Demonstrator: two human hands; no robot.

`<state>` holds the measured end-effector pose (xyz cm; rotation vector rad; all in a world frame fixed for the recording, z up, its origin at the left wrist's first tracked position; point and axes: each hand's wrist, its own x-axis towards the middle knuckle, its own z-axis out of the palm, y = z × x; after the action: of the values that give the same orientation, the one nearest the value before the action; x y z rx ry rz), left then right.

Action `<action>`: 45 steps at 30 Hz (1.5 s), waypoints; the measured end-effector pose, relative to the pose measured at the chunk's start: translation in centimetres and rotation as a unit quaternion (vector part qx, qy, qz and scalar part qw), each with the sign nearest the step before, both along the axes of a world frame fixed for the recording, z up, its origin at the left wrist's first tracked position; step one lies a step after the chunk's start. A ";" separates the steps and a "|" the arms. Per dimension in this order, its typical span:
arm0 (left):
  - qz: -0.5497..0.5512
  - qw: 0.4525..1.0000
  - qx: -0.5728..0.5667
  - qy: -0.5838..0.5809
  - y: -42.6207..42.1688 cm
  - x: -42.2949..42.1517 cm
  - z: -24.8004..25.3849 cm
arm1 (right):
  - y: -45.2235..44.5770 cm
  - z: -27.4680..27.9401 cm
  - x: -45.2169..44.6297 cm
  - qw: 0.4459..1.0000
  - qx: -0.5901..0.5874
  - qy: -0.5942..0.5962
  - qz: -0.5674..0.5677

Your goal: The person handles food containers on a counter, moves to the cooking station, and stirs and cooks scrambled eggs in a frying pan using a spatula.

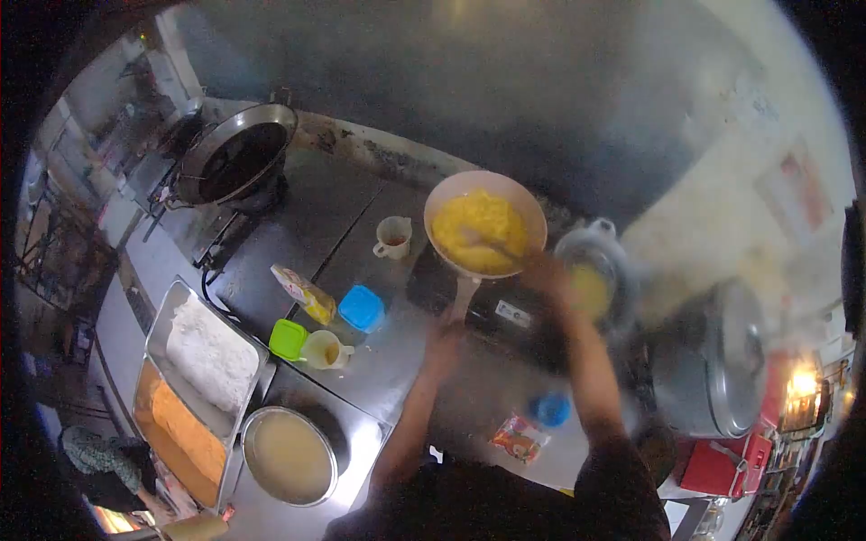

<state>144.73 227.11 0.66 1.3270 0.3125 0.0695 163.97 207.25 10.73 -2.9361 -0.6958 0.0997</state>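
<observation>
My left hand (443, 343) is closed around the handle of a pale frying pan (465, 296) that sits on a black stove (505, 314). In the pan lies a soft, lumpy yellow mass (478, 218) that looks like egg. My right hand (545, 273) grips a spatula (492, 241), blurred, with its head down in the yellow food. Just right of that hand stands a clear bowl (624, 270) with yellow contents at its bottom. Left of the pan is a small white jug (394, 238).
A large lidded pot (695, 361) stands at right. Left of me are blue (362, 308) and green (288, 340) lidded tubs, another jug (323, 350), a bowl of pale liquid (289, 457), trays of white and orange powder (255, 371), and a dark wok (239, 158). A person (104, 460) is at lower left.
</observation>
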 end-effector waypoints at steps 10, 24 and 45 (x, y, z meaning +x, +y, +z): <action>-0.038 0.982 0.185 -0.017 0.4 0.2 -3.0 | 1.6 1.8 2.1 0.982 0.042 -0.134 0.129; 0.015 0.993 -0.079 0.082 -0.2 1.2 -3.5 | 2.3 -7.6 2.9 0.964 0.097 -0.138 0.203; -0.008 0.995 0.001 0.101 -0.2 0.1 1.4 | -2.6 -9.3 9.6 0.994 0.091 -0.059 -0.030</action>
<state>144.82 226.93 2.09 1.3400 0.4721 -0.0784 173.60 204.61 1.45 -2.8013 -0.5964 -0.1373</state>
